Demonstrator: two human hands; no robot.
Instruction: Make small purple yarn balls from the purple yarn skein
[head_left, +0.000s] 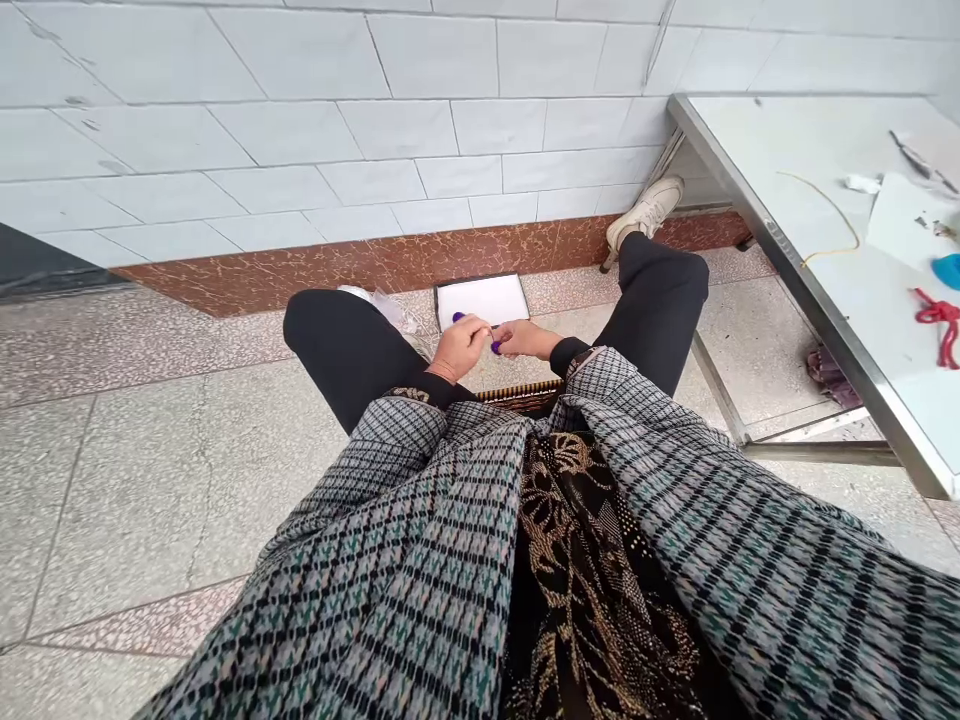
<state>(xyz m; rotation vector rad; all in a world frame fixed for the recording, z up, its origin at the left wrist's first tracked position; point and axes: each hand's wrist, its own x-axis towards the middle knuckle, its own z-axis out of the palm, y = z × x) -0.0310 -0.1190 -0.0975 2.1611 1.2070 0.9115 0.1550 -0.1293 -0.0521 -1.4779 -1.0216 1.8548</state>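
Nearby, checked jacket [420, 520]: fills the lower frame; cuffs are best kept back from the fingertips.
Left hand [460, 346]: centre, fingers together, apparently clamped on the purple item [496, 347]; a steady, light hold suits it.
Right hand [523, 340]: just beside, fingertips pinched at its lower purple end; small, slow moves would keep control.
Purple item: between the hands, another bit showing above the left; fine detail too small to tell.
White panel [484, 300]: beyond the hands, on the floor; pale backing helps the eye.
Table [795, 150]: upper right, well apart.
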